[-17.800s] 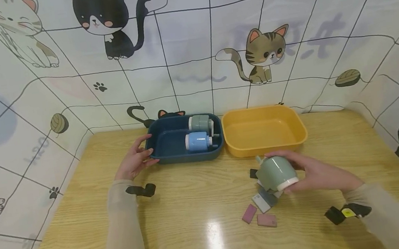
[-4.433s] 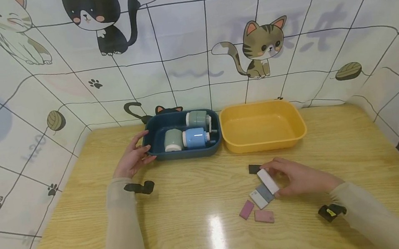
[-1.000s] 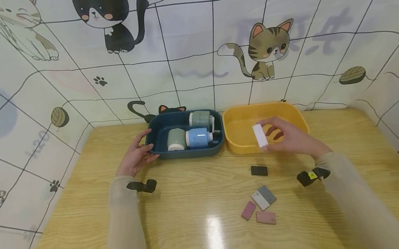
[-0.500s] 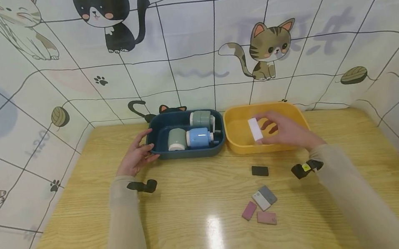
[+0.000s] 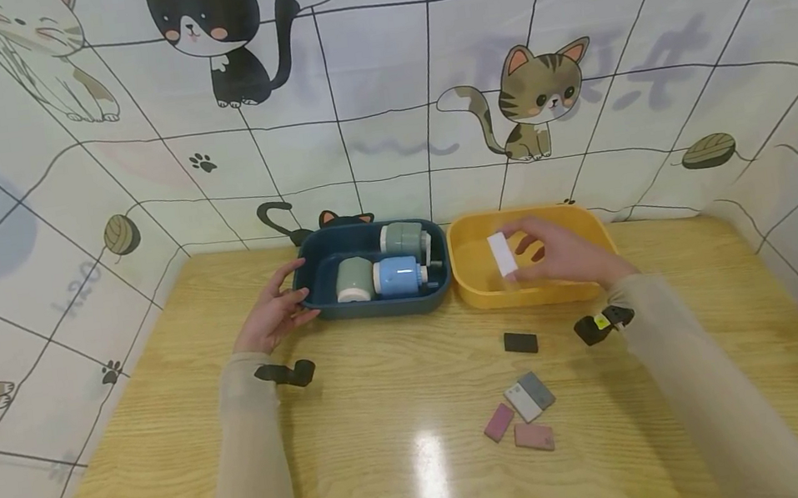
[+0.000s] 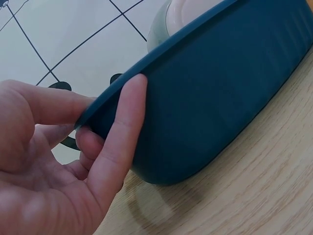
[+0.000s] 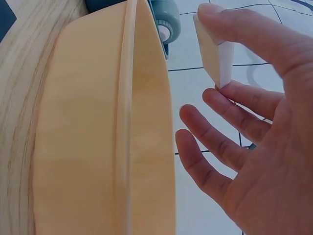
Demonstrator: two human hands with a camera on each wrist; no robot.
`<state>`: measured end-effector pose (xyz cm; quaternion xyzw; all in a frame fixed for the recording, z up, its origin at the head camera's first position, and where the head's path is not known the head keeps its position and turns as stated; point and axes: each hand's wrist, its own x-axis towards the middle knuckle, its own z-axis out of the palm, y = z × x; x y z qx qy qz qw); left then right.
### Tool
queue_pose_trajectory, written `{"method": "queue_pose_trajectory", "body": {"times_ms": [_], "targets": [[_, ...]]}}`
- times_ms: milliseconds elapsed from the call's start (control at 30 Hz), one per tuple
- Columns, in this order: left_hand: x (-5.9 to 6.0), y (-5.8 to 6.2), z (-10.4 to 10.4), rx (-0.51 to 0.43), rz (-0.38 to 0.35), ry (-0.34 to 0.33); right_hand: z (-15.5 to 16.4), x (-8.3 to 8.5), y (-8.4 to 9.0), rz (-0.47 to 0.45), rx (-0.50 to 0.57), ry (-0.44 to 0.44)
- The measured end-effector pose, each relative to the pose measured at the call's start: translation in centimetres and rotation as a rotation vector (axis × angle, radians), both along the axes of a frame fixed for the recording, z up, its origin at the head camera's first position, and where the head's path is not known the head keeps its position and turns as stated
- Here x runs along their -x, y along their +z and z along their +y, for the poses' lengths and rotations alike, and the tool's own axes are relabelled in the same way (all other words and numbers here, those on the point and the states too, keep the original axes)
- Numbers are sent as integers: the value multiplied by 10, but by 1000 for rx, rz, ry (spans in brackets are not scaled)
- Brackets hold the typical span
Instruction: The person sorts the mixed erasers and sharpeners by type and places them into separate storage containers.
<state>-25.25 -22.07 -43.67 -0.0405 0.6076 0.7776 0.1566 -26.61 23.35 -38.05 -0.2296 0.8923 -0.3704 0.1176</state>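
Note:
In the head view my right hand (image 5: 558, 249) pinches a white eraser (image 5: 502, 254) between thumb and fingertips, over the left part of the yellow bin (image 5: 473, 296). The right wrist view shows the eraser (image 7: 216, 51) above the bin's rim, the remaining fingers spread and loosely bent. My left hand (image 5: 273, 312) grips the left end of the dark blue bin (image 5: 377, 309); in the left wrist view one finger lies along its outer wall. Inside the blue bin lie two green crank pencil sharpeners (image 5: 354, 278) and a blue one (image 5: 397, 275).
On the wooden table, in front of the yellow bin, lie a black eraser (image 5: 521, 342), a grey-and-white one (image 5: 529, 396) and two pink ones (image 5: 534, 436). A cat-patterned cloth (image 5: 385, 141) hangs behind the bins.
Earlier, a green sharpener went from the right hand into the blue bin. Since then the right hand has picked up the white eraser and carried it over the yellow bin, moving left.

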Motion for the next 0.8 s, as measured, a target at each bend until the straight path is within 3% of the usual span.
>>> {"method": "queue_pose_trajectory", "body": {"times_ms": [200, 500, 800], "targets": [[0, -2, -1, 12, 2, 5, -2, 9, 1, 10, -54, 18], [6, -14, -4, 26, 13, 29, -8, 21, 5, -12, -83, 50], [2, -2, 0, 26, -2, 16, -12, 33, 5, -55, -68, 50]]}}
